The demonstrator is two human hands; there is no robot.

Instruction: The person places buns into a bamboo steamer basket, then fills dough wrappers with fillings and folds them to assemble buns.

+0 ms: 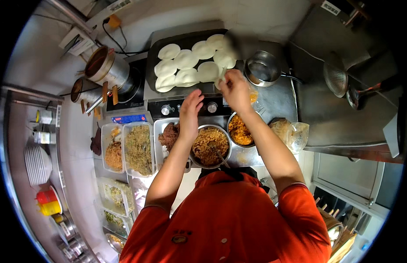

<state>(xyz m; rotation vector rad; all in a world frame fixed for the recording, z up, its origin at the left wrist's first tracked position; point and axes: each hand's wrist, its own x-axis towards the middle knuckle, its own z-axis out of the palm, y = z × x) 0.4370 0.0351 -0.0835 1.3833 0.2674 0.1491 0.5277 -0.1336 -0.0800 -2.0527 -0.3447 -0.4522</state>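
Observation:
Several flat rounds of pale dough (186,59) lie close together on a dark electric griddle (152,55). My right hand (235,90) is at the griddle's front right edge, its fingers closed on a pale piece of dough (222,77) that hangs at the pan's edge. My left hand (190,113) is raised in front of the griddle's control knobs, fingers apart, holding nothing. Below my hands stand a steel bowl of brown chopped filling (208,144) with a spoon in it, and a bowl of orange shredded filling (239,130), partly behind my right forearm.
Plastic tubs of filling (137,148) and a white tray with dark red filling (169,134) stand at left. A steel saucepan (262,69) is right of the griddle, near a plastic bag (297,136). A tall pot (106,67) stands by the induction hob (133,92).

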